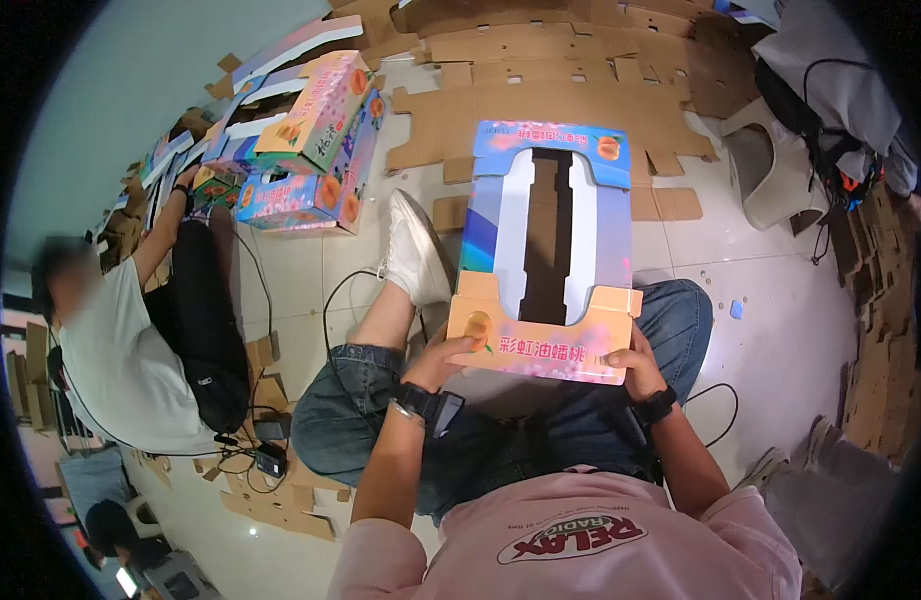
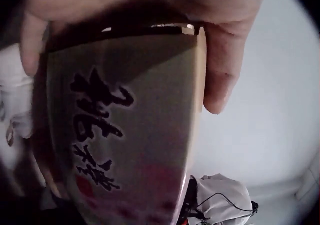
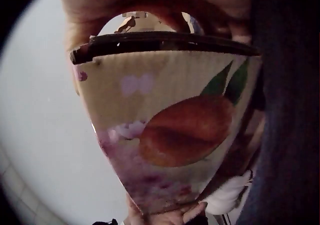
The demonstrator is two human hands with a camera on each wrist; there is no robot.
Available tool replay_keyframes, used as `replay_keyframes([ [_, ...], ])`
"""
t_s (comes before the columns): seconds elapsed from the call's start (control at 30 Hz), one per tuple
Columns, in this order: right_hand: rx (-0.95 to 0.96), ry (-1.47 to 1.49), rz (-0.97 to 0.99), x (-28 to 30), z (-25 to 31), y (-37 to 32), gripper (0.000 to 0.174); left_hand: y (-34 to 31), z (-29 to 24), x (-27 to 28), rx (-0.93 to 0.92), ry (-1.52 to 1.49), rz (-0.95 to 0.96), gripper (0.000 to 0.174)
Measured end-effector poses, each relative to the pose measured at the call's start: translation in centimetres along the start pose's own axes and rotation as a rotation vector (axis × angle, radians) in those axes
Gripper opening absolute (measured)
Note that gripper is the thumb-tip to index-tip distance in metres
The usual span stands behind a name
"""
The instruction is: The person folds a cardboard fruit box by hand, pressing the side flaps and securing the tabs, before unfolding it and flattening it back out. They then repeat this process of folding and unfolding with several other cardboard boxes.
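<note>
A colourful printed cardboard box (image 1: 606, 230) with an open slot in its top is held over the lap in the head view. The left hand (image 1: 438, 362) grips its near left corner, thumb on the orange flap. At the near right corner the right hand (image 1: 636, 368) holds on, thumb on top. In the left wrist view, fingers and thumb of the left hand (image 2: 220, 40) straddle a box side (image 2: 150, 105) with dark lettering. The right wrist view has the right hand (image 3: 100, 10) at a side printed with a peach (image 3: 187, 130).
Two similar boxes (image 1: 326, 115) are stacked at the upper left, near a seated person (image 1: 131, 350). Flat cardboard sheets (image 1: 541, 60) cover the floor ahead. A plastic stool (image 1: 776, 170) stands at the right; cables (image 1: 271, 460) lie on the left.
</note>
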State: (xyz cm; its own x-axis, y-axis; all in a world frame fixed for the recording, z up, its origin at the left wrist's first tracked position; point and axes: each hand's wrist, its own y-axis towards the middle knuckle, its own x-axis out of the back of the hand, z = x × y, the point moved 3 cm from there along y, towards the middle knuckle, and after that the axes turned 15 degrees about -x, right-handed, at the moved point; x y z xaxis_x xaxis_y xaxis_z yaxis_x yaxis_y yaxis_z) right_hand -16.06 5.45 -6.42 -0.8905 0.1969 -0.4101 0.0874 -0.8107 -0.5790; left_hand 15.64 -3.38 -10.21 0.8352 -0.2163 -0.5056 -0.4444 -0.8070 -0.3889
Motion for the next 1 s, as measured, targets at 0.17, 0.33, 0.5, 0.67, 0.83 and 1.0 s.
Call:
replay_keyframes([
  [0.17,0.022,-0.048,-0.047,0.7,2.6,-0.6,0.082,-1.1,-0.6,-3.4,-0.235,-0.014,-0.031,0.076],
  [0.33,0.207,-0.528,-0.5,0.4,10.0,-1.5,0.074,-2.8,-2.2,-8.5,-0.457,0.183,-0.166,0.097],
  [0.5,0.518,-0.801,-0.373,-6.8,13.8,-3.4,0.062,-3.4,-3.1,-11.3,-0.614,0.278,-0.263,0.101],
  [0.67,0.517,-0.968,-0.073,-15.1,12.2,-2.5,0.061,-4.0,-2.8,-11.8,-0.689,0.549,-0.257,0.107],
  [0.83,0.786,-1.248,-0.328,-18.0,12.8,-2.5,0.049,-5.3,-3.8,-13.7,-0.669,0.837,-0.292,0.112],
  [1.0,0.633,-1.333,-0.385,-17.9,12.9,-1.9,0.035,-5.5,-3.5,-14.2,-0.659,0.864,-0.272,0.114],
])
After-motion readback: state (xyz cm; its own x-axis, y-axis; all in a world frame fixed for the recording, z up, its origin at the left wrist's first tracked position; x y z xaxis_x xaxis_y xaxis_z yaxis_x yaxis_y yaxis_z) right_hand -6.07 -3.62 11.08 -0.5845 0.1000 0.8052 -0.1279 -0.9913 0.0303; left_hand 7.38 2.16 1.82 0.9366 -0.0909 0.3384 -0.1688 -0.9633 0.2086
